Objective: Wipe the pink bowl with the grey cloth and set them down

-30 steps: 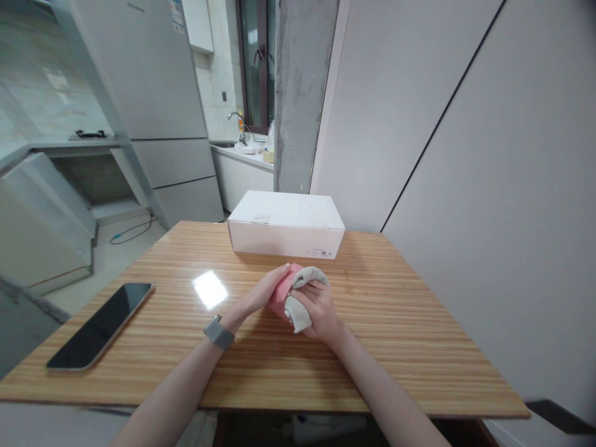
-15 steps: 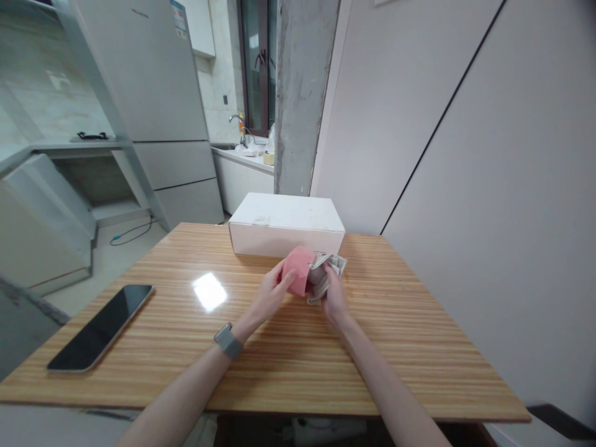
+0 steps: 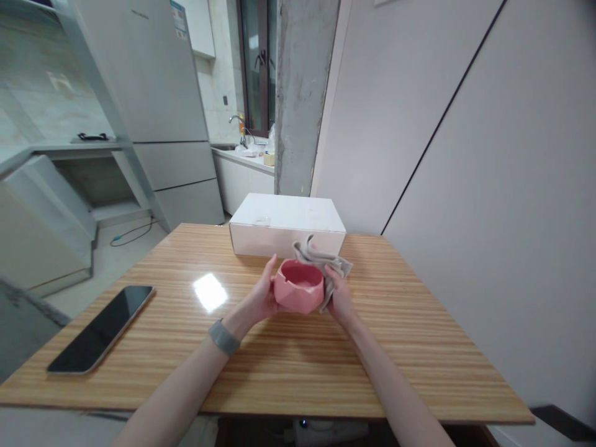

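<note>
A pink faceted ashtray (image 3: 298, 297) with notches in its rim is held above the table, its opening facing up and toward me. My left hand (image 3: 264, 294) grips it from the left side, thumb near the rim and fingers partly hidden beneath. In my right hand (image 3: 339, 297) is a bunched grey cloth (image 3: 321, 256), which lies against the ashtray's right side and far rim. Some of the right fingers are hidden by the cloth.
A white box (image 3: 287, 239) stands behind the hands on the wooden table (image 3: 186, 347). A black phone (image 3: 102, 329) lies at the left. Beyond are a fridge (image 3: 153, 81), a sink counter (image 3: 244, 158) and a grey pillar (image 3: 305, 99).
The ashtray has turned from lying sideways, opening toward the cloth, to opening upward. The cloth has come out of its hollow to the right side and far rim.
</note>
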Available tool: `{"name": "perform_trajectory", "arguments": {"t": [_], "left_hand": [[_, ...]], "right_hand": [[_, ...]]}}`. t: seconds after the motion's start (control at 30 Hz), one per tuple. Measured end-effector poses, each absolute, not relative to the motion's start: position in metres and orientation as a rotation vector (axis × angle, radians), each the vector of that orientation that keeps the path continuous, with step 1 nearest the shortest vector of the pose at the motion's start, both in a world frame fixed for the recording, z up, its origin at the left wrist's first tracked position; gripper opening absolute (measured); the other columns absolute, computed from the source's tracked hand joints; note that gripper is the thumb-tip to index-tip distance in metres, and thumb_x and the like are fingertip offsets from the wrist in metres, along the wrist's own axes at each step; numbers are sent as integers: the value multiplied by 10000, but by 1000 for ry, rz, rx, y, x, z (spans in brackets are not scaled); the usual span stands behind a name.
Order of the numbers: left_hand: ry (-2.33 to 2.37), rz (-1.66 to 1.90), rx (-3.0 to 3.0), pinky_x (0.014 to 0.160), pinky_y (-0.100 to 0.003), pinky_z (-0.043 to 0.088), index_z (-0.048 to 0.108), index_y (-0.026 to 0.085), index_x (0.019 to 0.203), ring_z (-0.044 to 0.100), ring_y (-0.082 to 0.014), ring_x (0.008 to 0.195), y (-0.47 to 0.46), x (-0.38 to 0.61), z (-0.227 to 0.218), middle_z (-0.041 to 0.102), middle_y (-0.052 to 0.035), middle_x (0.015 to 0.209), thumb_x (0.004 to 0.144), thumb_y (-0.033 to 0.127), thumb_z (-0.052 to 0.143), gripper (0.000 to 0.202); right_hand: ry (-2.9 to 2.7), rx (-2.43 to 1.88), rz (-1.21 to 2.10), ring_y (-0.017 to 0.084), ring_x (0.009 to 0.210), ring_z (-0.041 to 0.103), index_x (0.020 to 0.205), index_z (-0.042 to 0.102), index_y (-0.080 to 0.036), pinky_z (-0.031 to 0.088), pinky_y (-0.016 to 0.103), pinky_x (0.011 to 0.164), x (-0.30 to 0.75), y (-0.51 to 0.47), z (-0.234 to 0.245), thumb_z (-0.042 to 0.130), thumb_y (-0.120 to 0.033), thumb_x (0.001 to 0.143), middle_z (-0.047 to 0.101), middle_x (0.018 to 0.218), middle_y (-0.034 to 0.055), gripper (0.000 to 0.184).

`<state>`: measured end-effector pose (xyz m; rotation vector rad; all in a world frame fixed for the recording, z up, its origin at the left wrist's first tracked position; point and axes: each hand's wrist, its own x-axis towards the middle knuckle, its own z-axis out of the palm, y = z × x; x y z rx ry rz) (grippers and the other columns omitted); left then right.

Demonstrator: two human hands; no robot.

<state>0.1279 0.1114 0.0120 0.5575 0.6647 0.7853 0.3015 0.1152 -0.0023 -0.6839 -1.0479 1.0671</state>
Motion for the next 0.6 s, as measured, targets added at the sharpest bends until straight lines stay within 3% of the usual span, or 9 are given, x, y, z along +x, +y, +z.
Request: {"name": "perform_trajectory", "arguments": {"t": [0.13, 0.33, 0.6], "left_hand": [[675, 786, 536, 722, -296, 515, 652, 164, 1045, 664, -212, 837, 112, 134, 1, 722, -69, 928, 750, 620, 537, 555], [769, 939, 494, 685, -282, 526, 654, 176, 1036, 665, -192, 801, 113, 143, 1, 718, -56, 966, 760, 561, 569, 481], [680, 1276, 669, 860, -286, 488, 594, 174, 1165, 603, -204, 1041, 96, 163, 9, 656, -74, 1142, 815, 533, 517, 507]], "right_hand": [[-1209, -746, 1234, 215, 991, 636, 895, 679, -210, 472, 411, 941, 293, 112, -9, 623, -394, 758, 708, 932, 30, 236], [-991, -857, 1045, 182, 1019, 613, 1011, 636, -206, 442, 388, 962, 285, 118, -22, 500, -418, 846, 683, 1017, 21, 302], [-868, -882, 748, 182, 1100, 544, 1036, 626, -175, 341, 352, 1026, 262, 97, -19, 502, -420, 832, 637, 1123, 60, 342]]}}
